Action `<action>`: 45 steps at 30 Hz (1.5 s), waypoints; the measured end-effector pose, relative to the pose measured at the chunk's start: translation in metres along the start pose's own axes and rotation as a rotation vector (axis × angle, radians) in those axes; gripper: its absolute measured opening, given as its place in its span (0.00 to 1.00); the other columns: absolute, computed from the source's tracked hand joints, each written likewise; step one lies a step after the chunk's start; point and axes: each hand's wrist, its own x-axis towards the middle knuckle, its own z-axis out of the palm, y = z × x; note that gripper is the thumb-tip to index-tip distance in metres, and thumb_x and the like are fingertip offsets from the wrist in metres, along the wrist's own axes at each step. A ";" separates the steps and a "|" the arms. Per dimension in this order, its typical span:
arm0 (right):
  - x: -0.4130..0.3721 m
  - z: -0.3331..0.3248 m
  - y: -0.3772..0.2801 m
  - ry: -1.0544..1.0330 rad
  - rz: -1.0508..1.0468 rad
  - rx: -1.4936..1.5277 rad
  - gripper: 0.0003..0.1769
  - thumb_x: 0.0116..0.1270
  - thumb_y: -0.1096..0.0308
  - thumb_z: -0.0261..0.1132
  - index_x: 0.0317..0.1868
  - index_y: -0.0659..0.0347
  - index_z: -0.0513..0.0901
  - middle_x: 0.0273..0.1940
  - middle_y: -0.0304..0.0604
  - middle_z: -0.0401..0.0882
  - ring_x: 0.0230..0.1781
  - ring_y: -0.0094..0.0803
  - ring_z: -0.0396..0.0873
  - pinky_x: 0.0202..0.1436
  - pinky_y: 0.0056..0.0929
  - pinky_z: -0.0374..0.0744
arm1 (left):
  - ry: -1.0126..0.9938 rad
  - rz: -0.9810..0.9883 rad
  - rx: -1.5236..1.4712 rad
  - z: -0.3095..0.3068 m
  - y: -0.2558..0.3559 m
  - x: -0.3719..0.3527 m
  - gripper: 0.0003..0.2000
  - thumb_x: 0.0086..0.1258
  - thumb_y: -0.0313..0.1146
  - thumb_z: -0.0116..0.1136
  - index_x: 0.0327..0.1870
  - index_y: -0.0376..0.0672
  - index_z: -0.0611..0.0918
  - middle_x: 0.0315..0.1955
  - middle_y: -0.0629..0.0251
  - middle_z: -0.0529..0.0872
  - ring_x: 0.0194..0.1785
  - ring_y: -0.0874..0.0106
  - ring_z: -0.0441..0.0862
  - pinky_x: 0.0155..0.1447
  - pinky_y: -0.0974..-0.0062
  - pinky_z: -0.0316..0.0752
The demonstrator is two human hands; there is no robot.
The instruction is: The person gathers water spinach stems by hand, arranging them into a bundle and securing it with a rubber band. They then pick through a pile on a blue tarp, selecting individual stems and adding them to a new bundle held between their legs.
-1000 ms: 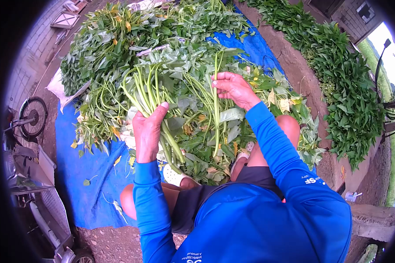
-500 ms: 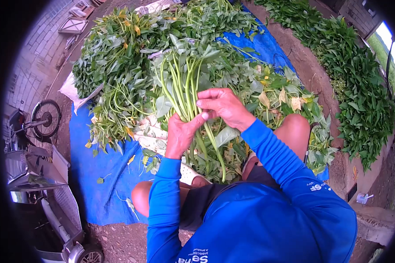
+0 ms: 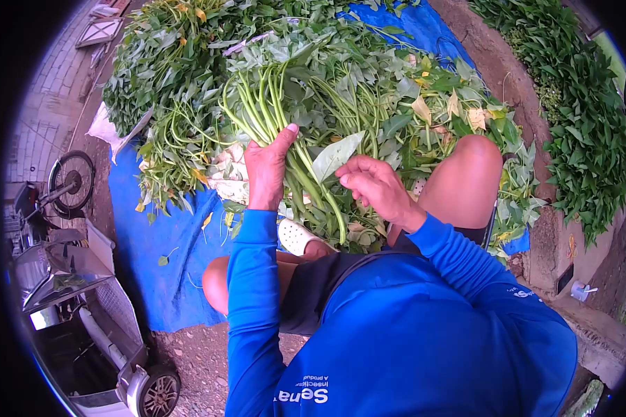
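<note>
My left hand point(image 3: 268, 167) is closed around a bunch of long green leafy stems point(image 3: 261, 104), with the leafy tops pointing away from me. The lower stem ends slant down toward my right. My right hand point(image 3: 377, 186) is beside the bunch, its fingers curled with thumb and forefinger close together. A single broad leaf point(image 3: 336, 157) stands out from the stems near those fingertips. Whether they grip it or something smaller, I cannot make out. Below both hands lie more loose greens point(image 3: 355, 104).
Heaped greens point(image 3: 167, 76) cover the blue tarp point(image 3: 163, 278) ahead. My bent knee point(image 3: 469, 167) is right of my right hand; a pale clog point(image 3: 295, 235) shows below. Another row of greens point(image 3: 577, 125) lies at right. A motorcycle with a sidecar point(image 3: 94, 313) stands at left.
My right hand has come off the stems and moved down and right. My left hand, with the bunch, has shifted slightly left and up. The broad leaf now stands out beside the stems.
</note>
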 end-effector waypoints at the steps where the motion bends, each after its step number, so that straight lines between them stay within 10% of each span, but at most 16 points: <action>1: -0.007 0.009 0.005 0.009 -0.059 -0.107 0.27 0.71 0.47 0.76 0.51 0.65 0.87 0.41 0.41 0.83 0.32 0.25 0.78 0.36 0.29 0.80 | 0.015 0.010 0.020 0.001 -0.001 0.002 0.14 0.72 0.30 0.77 0.55 0.38 0.88 0.44 0.68 0.93 0.42 0.78 0.87 0.50 0.76 0.82; 13: 0.003 0.030 -0.019 0.205 -0.930 -0.800 0.11 0.65 0.70 0.78 0.47 0.60 0.91 0.42 0.43 0.86 0.45 0.44 0.85 0.53 0.44 0.82 | 0.189 -0.033 0.108 0.007 -0.010 0.017 0.14 0.67 0.28 0.78 0.51 0.34 0.89 0.42 0.62 0.94 0.38 0.73 0.88 0.46 0.72 0.83; 20: -0.057 0.037 -0.026 -0.584 -0.857 -0.754 0.13 0.67 0.72 0.74 0.52 0.55 0.90 0.45 0.36 0.90 0.50 0.34 0.87 0.75 0.54 0.75 | 0.195 -0.151 -0.066 0.001 -0.019 0.033 0.15 0.66 0.26 0.77 0.50 0.29 0.87 0.40 0.57 0.94 0.37 0.67 0.92 0.46 0.67 0.90; 26: -0.098 0.020 -0.054 -0.818 -0.546 -0.336 0.10 0.78 0.71 0.70 0.54 0.64 0.89 0.41 0.46 0.88 0.42 0.46 0.89 0.44 0.42 0.87 | 0.229 -0.125 -0.171 -0.020 -0.022 0.059 0.15 0.69 0.26 0.77 0.52 0.30 0.86 0.42 0.56 0.93 0.38 0.66 0.93 0.45 0.64 0.92; 28: -0.088 -0.009 -0.056 -0.566 -0.507 -0.486 0.10 0.76 0.72 0.71 0.54 0.65 0.90 0.42 0.47 0.89 0.41 0.47 0.89 0.44 0.42 0.87 | 0.138 -0.104 -0.238 -0.023 -0.014 0.055 0.15 0.70 0.27 0.76 0.53 0.31 0.86 0.42 0.57 0.93 0.38 0.67 0.93 0.45 0.65 0.92; 32: -0.058 -0.077 -0.054 0.040 -0.414 -1.134 0.31 0.70 0.65 0.71 0.72 0.66 0.80 0.67 0.60 0.82 0.70 0.57 0.79 0.75 0.48 0.77 | -0.061 -0.115 -0.214 -0.027 0.011 0.037 0.13 0.74 0.28 0.75 0.54 0.36 0.86 0.40 0.64 0.92 0.38 0.71 0.91 0.44 0.70 0.89; 35: -0.023 -0.099 -0.096 0.007 -0.352 -0.829 0.35 0.68 0.65 0.72 0.75 0.65 0.78 0.74 0.59 0.76 0.75 0.59 0.75 0.78 0.50 0.75 | -0.248 -0.126 -0.059 -0.026 0.038 0.016 0.15 0.72 0.28 0.77 0.57 0.41 0.87 0.41 0.68 0.93 0.39 0.76 0.90 0.45 0.76 0.86; 41: 0.025 -0.071 -0.161 0.025 -1.263 -1.263 0.50 0.57 0.70 0.78 0.83 0.54 0.70 0.72 0.52 0.80 0.74 0.51 0.78 0.81 0.56 0.70 | -0.586 -0.133 0.244 0.012 0.093 -0.042 0.23 0.64 0.27 0.81 0.61 0.40 0.90 0.46 0.67 0.95 0.45 0.78 0.89 0.55 0.74 0.84; 45: 0.058 -0.066 -0.138 -0.334 -1.120 -1.207 0.39 0.57 0.74 0.75 0.72 0.52 0.79 0.61 0.49 0.85 0.66 0.52 0.83 0.69 0.56 0.79 | -0.800 -0.179 0.391 0.022 0.104 -0.052 0.22 0.64 0.28 0.82 0.60 0.41 0.90 0.45 0.72 0.93 0.46 0.81 0.87 0.56 0.77 0.81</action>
